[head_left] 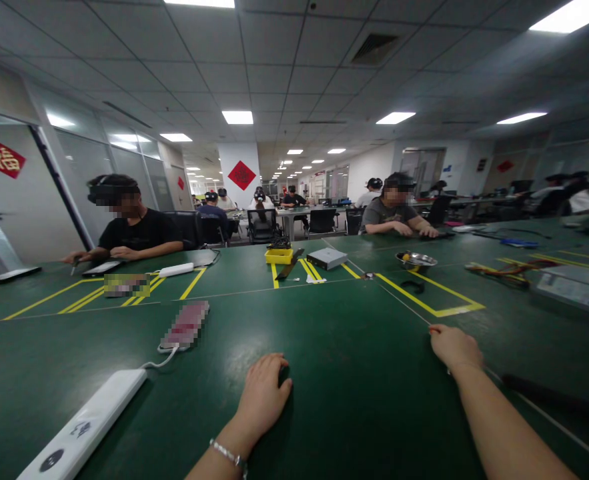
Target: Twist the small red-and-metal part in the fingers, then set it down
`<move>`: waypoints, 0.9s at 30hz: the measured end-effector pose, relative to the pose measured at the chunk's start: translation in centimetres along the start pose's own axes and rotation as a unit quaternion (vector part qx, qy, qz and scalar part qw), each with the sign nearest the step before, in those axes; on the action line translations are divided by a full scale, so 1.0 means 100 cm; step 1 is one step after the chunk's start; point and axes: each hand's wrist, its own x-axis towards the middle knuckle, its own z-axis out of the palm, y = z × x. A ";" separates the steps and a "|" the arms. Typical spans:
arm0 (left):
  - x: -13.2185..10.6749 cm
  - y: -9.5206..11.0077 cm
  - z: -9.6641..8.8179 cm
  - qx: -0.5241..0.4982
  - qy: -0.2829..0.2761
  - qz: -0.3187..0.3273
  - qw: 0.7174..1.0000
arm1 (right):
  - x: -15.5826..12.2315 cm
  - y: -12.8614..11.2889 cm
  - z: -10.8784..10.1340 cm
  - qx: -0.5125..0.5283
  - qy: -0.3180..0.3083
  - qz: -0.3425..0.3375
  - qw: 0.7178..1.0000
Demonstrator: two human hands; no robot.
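My left hand (264, 393) lies palm down on the green table (354, 373), fingers curled a little and holding nothing; a thin bracelet circles its wrist. My right hand (453, 347) rests on the table farther right, knuckles up and fingers curled under, so I cannot see whether anything is in it. To the left of my left hand lie a white power bank (87, 427) and a phone (187, 325), joined by a white cable.
Across the table sit a yellow parts box (279, 256), a grey flat box (327, 258), a metal bowl (416, 260) and yellow tape lines. A person in black (134, 230) sits far left, another in grey (397, 213) far right. A dark rod (554, 393) lies near my right forearm.
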 end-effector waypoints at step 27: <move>0.001 -0.001 0.007 -0.001 0.020 0.016 1.000 | -0.178 -0.151 0.045 0.039 -0.145 -0.504 0.851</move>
